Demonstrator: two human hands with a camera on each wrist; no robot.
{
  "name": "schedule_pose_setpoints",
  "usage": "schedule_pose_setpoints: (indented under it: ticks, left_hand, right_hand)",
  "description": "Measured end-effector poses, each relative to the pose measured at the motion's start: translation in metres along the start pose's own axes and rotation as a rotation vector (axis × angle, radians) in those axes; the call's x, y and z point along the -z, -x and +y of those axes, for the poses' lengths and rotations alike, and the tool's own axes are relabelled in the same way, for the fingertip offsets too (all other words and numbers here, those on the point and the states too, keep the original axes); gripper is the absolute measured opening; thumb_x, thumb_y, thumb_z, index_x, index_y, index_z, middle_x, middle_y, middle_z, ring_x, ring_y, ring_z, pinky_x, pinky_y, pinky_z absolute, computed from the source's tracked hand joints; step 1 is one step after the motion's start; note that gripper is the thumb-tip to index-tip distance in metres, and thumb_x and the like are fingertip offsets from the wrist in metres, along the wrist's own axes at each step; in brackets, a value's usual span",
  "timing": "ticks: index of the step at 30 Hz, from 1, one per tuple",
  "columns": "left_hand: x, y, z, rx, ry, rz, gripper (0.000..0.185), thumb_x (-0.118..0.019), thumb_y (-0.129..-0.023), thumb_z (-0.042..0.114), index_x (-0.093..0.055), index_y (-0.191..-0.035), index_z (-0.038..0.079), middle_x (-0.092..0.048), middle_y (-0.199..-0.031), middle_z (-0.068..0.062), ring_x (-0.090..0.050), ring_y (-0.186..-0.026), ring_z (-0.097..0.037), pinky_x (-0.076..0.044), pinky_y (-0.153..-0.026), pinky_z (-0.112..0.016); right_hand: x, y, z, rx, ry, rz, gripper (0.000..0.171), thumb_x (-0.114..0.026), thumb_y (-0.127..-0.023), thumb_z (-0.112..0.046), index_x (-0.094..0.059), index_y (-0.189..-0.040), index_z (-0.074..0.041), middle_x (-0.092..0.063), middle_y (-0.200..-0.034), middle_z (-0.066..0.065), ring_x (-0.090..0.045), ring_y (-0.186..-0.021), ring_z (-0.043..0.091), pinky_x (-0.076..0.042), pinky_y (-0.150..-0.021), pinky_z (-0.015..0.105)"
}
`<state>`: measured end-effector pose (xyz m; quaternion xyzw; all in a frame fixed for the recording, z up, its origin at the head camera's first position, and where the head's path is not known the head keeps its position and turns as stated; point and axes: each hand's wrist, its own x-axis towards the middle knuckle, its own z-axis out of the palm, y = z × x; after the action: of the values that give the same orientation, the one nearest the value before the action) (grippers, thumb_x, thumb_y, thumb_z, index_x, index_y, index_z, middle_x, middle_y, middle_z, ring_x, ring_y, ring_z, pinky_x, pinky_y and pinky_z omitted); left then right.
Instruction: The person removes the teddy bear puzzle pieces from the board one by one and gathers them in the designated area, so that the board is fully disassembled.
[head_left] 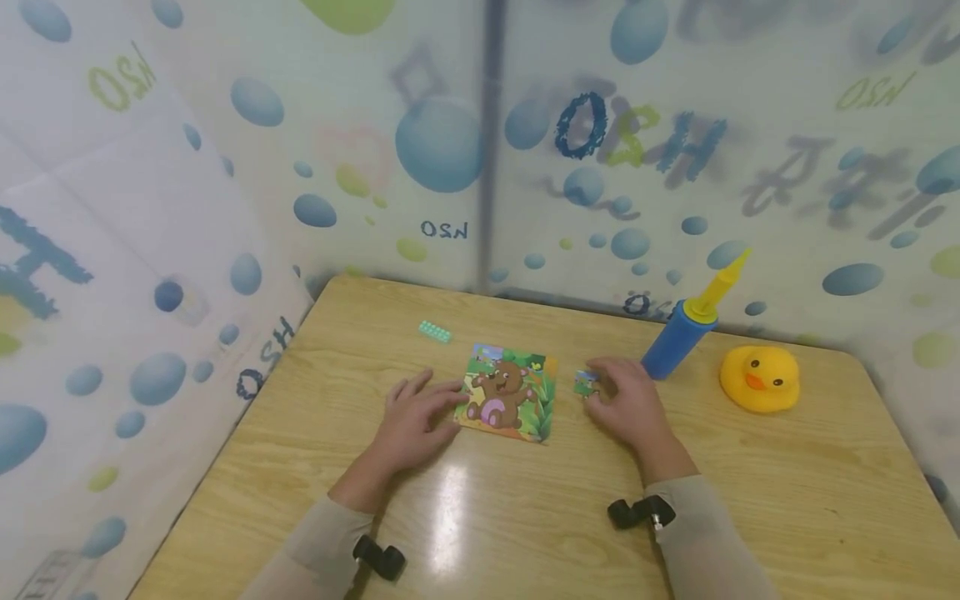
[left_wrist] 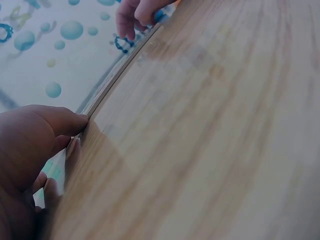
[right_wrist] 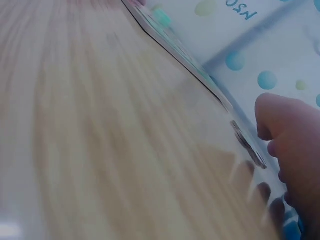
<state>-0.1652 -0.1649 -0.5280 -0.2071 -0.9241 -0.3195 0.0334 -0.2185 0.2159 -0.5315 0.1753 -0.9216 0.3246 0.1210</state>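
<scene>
A square bear picture puzzle (head_left: 504,392) lies flat on the table. My left hand (head_left: 414,423) rests at its left side, fingers loosely spread and fingertips touching its edge; the left wrist view shows the thumb (left_wrist: 70,121) beside that edge. To the puzzle's right lies a small puzzle piece (head_left: 586,382), seen edge-on as a thin dark strip (right_wrist: 248,144) in the right wrist view. My right hand (head_left: 630,402) bends around this piece, thumb and index finger on either side. A narrow gap shows between the nearest finger and the piece.
A light green studded block (head_left: 435,332) sits behind the puzzle on the left. Behind the right hand stands a blue pump (head_left: 675,340) with a yellow nozzle, and a yellow rubber duck (head_left: 760,379) is farther right. A bubble-patterned curtain (head_left: 360,167) borders the wooden table (head_left: 525,525).
</scene>
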Motion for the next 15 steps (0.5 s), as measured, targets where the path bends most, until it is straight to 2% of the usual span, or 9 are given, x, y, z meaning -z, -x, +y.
schedule_pose_setpoints:
  ticks: [7,15]
  left_hand:
    - [0.000,-0.001,-0.002,0.000,0.008,0.032,0.040,-0.082,-0.090,0.024,-0.075,-0.130,0.023,-0.063,-0.150,0.002,-0.034,-0.154,-0.046,-0.010,-0.122,-0.071]
    - [-0.002,-0.002,-0.003,0.044,0.097,0.126,0.026,-0.090,-0.081,0.018,-0.078,-0.104,0.020,-0.078,-0.117,0.004,-0.050,-0.143,-0.040,-0.014,-0.123,-0.066]
  right_hand:
    - [-0.013,-0.010,-0.015,0.051,0.033,0.063,0.042,-0.076,-0.082,-0.021,-0.074,-0.121,-0.005,-0.072,-0.125,0.014,-0.058,-0.120,0.039,-0.042,-0.106,0.057]
    - [-0.030,-0.023,-0.036,0.055,0.068,0.095,0.037,-0.077,-0.085,-0.029,-0.078,-0.114,-0.007,-0.074,-0.118,0.011,-0.061,-0.113,0.035,-0.046,-0.102,0.055]
